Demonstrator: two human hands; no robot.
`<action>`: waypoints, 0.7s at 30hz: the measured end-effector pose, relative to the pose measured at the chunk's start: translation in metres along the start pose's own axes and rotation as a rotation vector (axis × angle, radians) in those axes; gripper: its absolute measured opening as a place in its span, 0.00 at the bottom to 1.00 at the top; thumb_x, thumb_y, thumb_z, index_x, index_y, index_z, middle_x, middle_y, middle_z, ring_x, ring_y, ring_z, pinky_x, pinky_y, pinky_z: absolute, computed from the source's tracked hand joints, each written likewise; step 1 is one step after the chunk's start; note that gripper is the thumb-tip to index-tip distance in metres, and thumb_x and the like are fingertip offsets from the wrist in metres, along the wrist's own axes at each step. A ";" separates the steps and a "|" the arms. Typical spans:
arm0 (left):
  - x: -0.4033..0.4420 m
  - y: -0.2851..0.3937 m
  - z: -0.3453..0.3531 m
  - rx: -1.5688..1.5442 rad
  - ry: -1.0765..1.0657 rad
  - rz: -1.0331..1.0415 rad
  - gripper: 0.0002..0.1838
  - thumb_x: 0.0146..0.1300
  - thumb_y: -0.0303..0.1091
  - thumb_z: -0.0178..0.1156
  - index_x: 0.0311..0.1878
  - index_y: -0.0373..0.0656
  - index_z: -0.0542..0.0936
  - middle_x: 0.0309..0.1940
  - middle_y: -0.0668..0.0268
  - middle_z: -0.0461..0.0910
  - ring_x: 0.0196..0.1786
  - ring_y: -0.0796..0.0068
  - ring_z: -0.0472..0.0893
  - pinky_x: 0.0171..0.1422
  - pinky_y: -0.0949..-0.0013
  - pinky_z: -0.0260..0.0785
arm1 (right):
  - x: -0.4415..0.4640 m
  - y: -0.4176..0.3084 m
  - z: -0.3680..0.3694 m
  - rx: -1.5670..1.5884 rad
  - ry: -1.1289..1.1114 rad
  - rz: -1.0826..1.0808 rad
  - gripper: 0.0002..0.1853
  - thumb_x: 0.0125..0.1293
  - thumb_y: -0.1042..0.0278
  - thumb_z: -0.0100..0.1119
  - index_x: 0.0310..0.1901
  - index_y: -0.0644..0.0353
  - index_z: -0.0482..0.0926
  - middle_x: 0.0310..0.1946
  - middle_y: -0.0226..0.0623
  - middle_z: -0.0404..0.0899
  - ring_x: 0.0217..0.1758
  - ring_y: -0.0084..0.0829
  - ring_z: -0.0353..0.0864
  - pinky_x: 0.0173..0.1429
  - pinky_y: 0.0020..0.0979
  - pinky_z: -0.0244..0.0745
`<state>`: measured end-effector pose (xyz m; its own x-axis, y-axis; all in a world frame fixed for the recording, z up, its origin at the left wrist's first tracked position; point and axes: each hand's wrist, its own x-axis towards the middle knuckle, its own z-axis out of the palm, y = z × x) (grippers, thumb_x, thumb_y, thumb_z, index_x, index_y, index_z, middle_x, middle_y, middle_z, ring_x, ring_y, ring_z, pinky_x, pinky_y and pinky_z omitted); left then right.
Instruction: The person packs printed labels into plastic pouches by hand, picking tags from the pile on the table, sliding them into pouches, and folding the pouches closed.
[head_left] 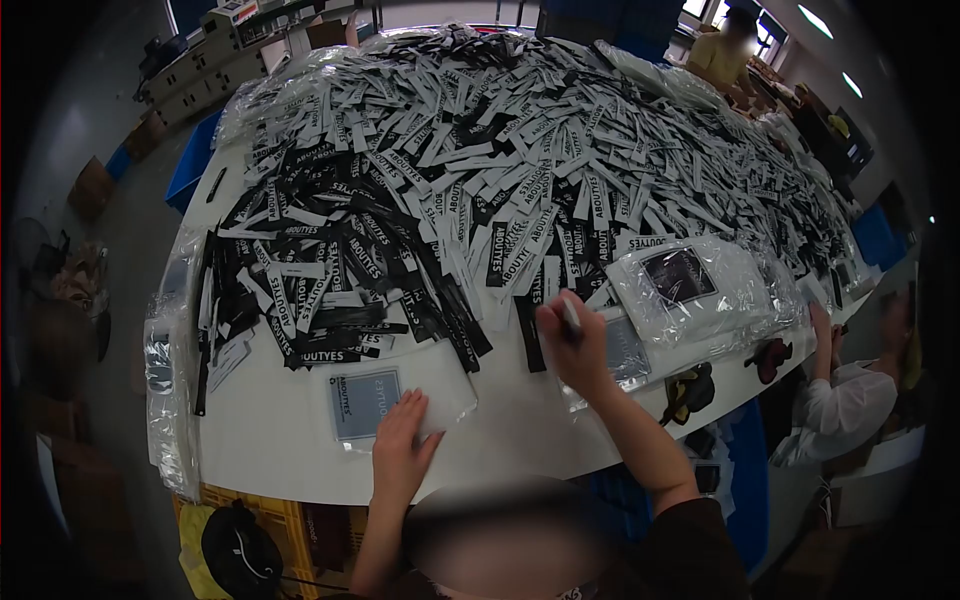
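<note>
My left hand [402, 440] lies flat with its fingers stretched on the lower right part of a white plastic bag [445, 385]. A grey printed panel [366, 403] reading ABOUTYES shows on that bag, beside my fingers. My right hand [577, 345] is raised over the table, its fingers curled closed around something small that I cannot make out. Below and to the right of it lies another clear bag with a grey panel [625, 350], partly covered by my wrist. Black ABOUTYES strips [530, 330] lie just left of my right hand.
A huge heap of black and white printed strips [480, 150] covers the far table. Stacked clear packages [690, 280] stand at right, and more plastic packages [172, 400] line the left edge. A dark tape-dispenser-like object [688, 392] sits at the front edge. Other people [845, 410] are at right.
</note>
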<state>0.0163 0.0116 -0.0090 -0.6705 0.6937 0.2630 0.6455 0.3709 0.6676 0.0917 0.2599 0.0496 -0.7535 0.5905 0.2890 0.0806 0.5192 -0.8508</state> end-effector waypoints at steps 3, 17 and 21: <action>-0.001 -0.004 -0.002 -0.003 -0.025 -0.008 0.28 0.48 0.27 0.66 0.56 0.36 0.72 0.57 0.55 0.73 0.62 0.57 0.70 0.65 0.58 0.61 | -0.049 0.021 0.018 0.300 0.152 -0.298 0.11 0.65 0.67 0.57 0.28 0.64 0.72 0.19 0.36 0.70 0.24 0.26 0.68 0.31 0.27 0.65; -0.008 0.007 -0.017 -0.346 0.006 -0.377 0.22 0.56 0.23 0.55 0.57 0.36 0.72 0.53 0.52 0.74 0.55 0.54 0.75 0.58 0.61 0.65 | -0.124 0.009 0.052 0.425 0.093 -0.114 0.06 0.64 0.73 0.56 0.31 0.65 0.71 0.18 0.32 0.72 0.19 0.20 0.67 0.24 0.23 0.63; -0.013 0.030 -0.019 -0.027 0.310 0.107 0.22 0.55 0.20 0.50 0.56 0.33 0.72 0.51 0.50 0.75 0.52 0.51 0.76 0.57 0.60 0.66 | -0.128 0.022 0.060 0.425 -0.045 0.182 0.12 0.64 0.70 0.56 0.24 0.63 0.71 0.16 0.29 0.69 0.17 0.18 0.64 0.22 0.25 0.60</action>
<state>0.0373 0.0024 0.0206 -0.6817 0.5054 0.5290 0.7111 0.2872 0.6418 0.1509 0.1592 -0.0324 -0.7801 0.6165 0.1065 -0.0530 0.1044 -0.9931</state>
